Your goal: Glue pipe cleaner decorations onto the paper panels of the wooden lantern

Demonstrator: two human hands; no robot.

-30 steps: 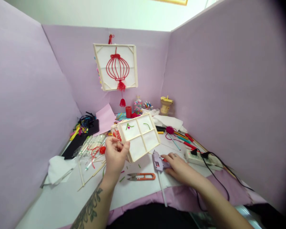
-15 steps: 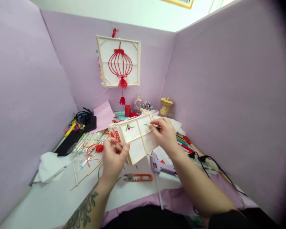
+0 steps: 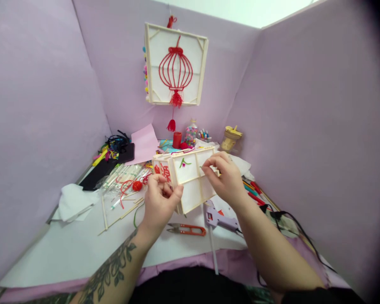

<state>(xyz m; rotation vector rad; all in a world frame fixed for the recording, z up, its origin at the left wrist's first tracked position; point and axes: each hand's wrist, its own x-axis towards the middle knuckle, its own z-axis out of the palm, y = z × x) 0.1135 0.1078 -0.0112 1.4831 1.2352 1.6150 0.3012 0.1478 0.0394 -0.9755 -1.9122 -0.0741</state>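
1. Two hands are engaged: the wooden-framed box [image 3: 190,195] is gripped at its left side by the left hand [image 3: 160,198], fingers curled, and is held tilted above the table [image 3: 66,253].
2. Right hand [image 3: 225,178]: thumb and forefinger are drawn together at the upper-right pane; whether anything is pinched cannot be told.
3. Box might be twisted by a push there, since the grip is one-sided.
4. Pane could be dented if pressed hard.
5. Glue gun [image 3: 226,221] and orange-handled snips [image 3: 193,230] could be knocked if the box is dropped.
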